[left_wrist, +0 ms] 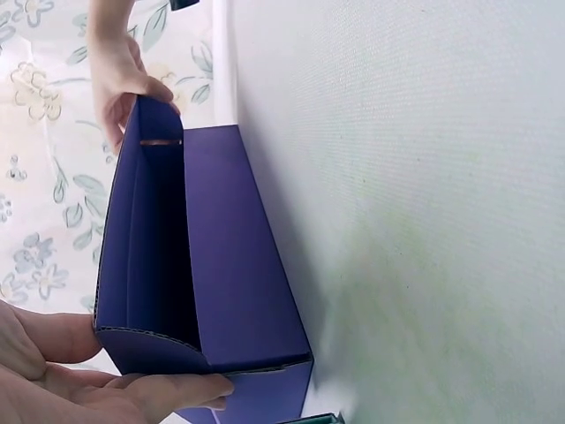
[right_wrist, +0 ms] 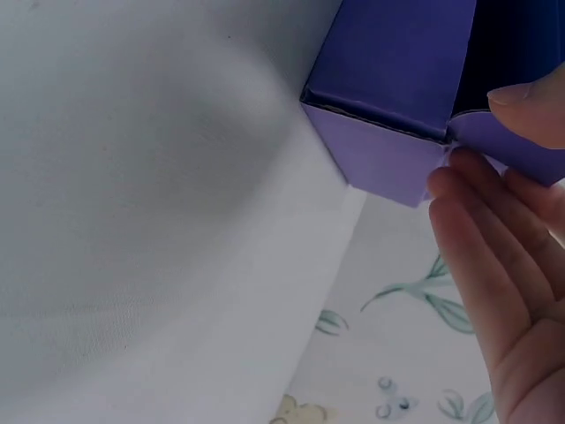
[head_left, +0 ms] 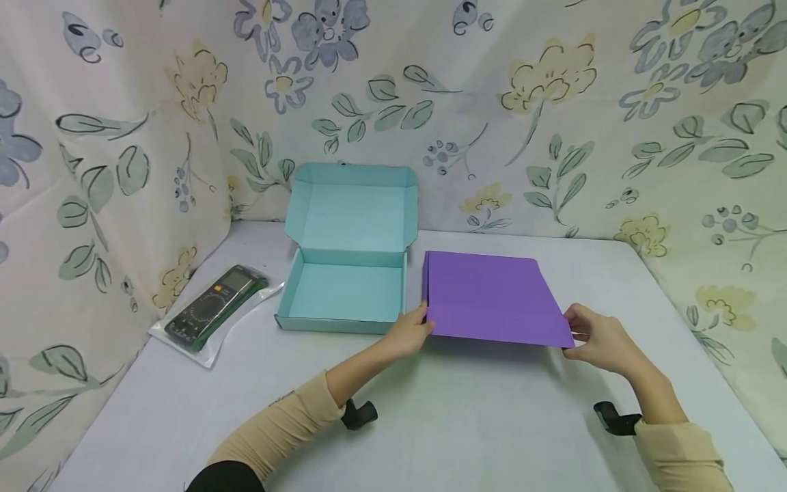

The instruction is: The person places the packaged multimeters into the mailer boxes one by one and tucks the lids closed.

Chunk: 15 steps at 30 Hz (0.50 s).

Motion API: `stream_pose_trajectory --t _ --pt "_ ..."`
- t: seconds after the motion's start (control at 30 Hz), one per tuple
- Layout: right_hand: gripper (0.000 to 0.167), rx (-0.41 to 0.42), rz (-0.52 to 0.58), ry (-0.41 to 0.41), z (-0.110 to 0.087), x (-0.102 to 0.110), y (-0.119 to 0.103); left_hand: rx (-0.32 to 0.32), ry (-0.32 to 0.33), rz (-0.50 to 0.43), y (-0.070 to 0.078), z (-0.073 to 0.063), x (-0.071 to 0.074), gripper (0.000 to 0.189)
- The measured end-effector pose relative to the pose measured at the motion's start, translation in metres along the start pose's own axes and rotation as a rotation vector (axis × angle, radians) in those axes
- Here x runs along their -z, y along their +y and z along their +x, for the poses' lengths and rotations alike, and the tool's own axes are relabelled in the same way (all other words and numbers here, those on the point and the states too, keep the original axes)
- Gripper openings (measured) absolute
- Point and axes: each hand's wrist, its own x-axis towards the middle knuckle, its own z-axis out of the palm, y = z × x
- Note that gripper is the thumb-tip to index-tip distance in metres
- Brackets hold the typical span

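Fingers grip at both front corners of a purple cardboard box [head_left: 492,297] with a hinged lid: the left hand [head_left: 407,333] has its thumb over the lid's edge and its fingers against the curved side flap, and the right hand [head_left: 605,342] pinches the opposite corner in the same manner. Handling this part well, I judge, calls for an equal, light hold on both sides so that the lid swings level and its crease does not twist. Each curved flap wants to run just inside the end wall; pressed against the wall's top edge, it could buckle or fray the corrugated board. Fingertips are best kept out of the gap where flap and wall meet.

Between the hands, the lid stands partly raised, leaving a dark slot above the front wall through which the contents cannot be made out. Its top is smooth and evenly coloured, with the corrugated core bare along the cut edges. The box sits on the white worktop [head_left: 479,424], just right of an open pale teal cardboard box [head_left: 341,326]. Farther left lies a black-and-green digital multimeter [head_left: 215,307] on a clear plastic bag [head_left: 220,336].
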Motion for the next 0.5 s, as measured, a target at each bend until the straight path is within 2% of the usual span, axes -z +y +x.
stream_pose_trajectory --t 0.5 --pt "0.041 -0.043 -0.001 -0.052 -0.0008 0.0011 -0.0047 0.006 0.0 0.009 -0.0018 0.0005 0.0001 0.054"
